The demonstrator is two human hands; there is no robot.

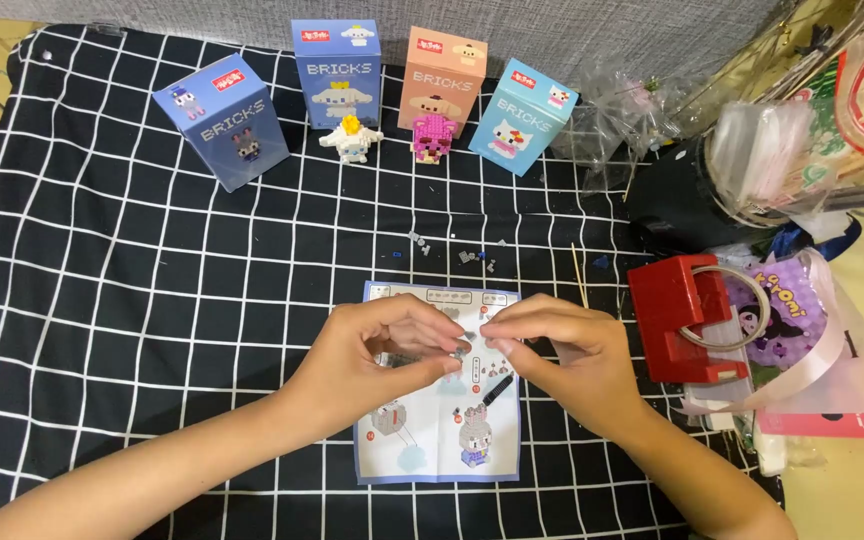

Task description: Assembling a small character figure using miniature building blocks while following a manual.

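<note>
Both hands are being brought together over an instruction sheet (439,420) on the table: the left hand (382,355) and right hand (552,350) are each being pinched closed on a tiny grey brick piece (461,352), held between the fingertips just above the sheet, seemingly so the printed diagrams can be followed while the piece is being fitted. Loose small bricks (457,252) are being kept just beyond the sheet, within easy reach. Farther off, four brick boxes (220,122) are being stood upright in a row, with a white figure (350,138) and a pink figure (432,136) displayed before them. A red block with a ring (687,315) is lying to the right.
</note>
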